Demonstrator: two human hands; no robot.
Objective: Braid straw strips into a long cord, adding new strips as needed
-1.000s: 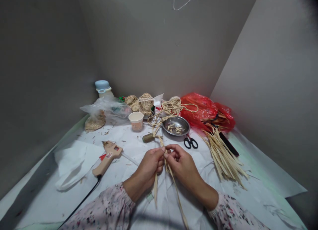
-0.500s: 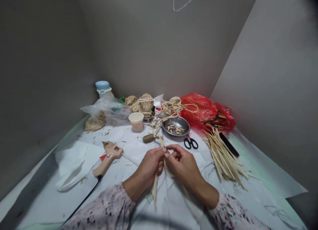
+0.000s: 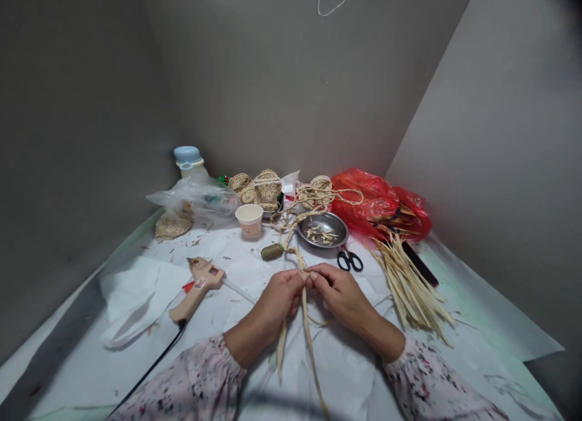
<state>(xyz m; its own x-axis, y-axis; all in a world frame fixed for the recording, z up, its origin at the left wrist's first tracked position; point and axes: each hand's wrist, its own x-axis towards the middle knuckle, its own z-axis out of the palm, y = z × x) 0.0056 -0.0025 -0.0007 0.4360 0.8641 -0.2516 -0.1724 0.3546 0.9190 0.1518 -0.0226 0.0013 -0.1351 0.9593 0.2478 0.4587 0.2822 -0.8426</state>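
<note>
A pale braided straw cord (image 3: 300, 258) runs back from my fingers toward the metal bowl. My left hand (image 3: 282, 296) pinches the near end of the braid, its fingers curled. Against it, thumb near thumb, my right hand (image 3: 339, 293) pinches the same spot. Loose flat strands (image 3: 309, 342) hang from this point toward me, one long one in the middle and a shorter one under my left hand. Just behind the hands lies a dark green spool of thread (image 3: 271, 252). Black-handled scissors (image 3: 350, 261) rest to the right of it.
On the left lies a tan glue gun (image 3: 200, 287) with its black cord. A paper cup (image 3: 250, 221), a steel bowl (image 3: 322, 230) of scraps and woven straw pieces (image 3: 267, 189) stand behind. To the right are a bundle of straw strips (image 3: 411, 287) and a red plastic bag (image 3: 364, 196).
My right fingers have closed in against the left ones at the braid's end. The middle strand now hangs straight down toward me, and the braid's end has shifted slightly right.
</note>
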